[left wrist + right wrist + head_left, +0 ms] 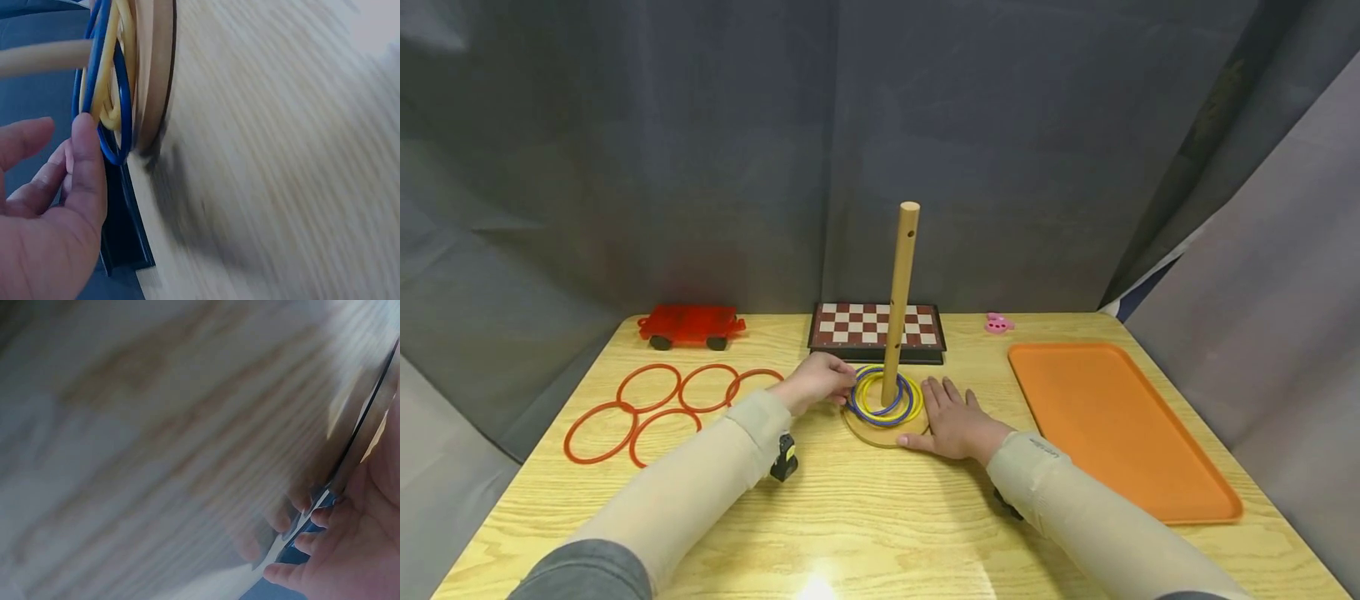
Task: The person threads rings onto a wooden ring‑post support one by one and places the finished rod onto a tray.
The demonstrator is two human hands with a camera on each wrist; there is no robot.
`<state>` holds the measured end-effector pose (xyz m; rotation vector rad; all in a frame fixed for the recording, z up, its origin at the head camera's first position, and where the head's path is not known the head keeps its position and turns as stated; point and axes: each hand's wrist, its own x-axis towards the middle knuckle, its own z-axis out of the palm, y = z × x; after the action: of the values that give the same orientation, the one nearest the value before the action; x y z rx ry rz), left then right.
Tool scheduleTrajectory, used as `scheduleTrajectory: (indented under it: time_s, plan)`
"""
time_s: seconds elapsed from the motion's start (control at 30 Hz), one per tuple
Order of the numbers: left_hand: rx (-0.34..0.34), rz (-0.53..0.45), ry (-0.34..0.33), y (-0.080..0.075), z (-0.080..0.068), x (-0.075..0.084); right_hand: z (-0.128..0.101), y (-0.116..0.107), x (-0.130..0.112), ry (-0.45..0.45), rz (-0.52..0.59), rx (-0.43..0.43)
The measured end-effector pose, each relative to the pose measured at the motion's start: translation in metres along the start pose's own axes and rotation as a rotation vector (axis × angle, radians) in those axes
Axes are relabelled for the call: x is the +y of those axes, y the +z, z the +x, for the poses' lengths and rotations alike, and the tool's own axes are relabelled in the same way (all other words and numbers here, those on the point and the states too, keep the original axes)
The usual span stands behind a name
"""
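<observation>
A wooden peg (898, 300) stands upright on a round wooden base (886, 432) in the middle of the table. Blue rings (857, 410) and yellow rings (871, 407) lie stacked round the foot of the peg. My left hand (827, 383) reaches in from the left. In the left wrist view its fingertips (87, 156) touch the outer blue ring (119, 134) while the thumb stays apart. My right hand (953, 417) lies flat on the table with straight fingers, its thumb side against the right edge of the base. The right wrist view is blurred and shows only its fingers (337, 550).
Several red rings (658, 404) lie on the table's left side. A red toy cart (688, 325), a folded chessboard (876, 327) and a small pink toy (998, 322) line the back edge. An orange tray (1120, 425) fills the right side. Grey curtains surround the table.
</observation>
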<state>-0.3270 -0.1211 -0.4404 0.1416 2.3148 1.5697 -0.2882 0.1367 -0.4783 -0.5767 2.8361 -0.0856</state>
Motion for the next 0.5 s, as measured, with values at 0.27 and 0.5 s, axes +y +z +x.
scheduleTrajectory:
  time_s: [0.27,0.5]
  plan:
    - [0.049,-0.045,0.082,-0.042,-0.008,0.002,-0.001,-0.001,-0.001,-0.005,0.004,0.000]
    - [0.144,-0.076,0.118,-0.094,-0.023,0.011,-0.001,-0.001,0.000,0.001,0.001,-0.003]
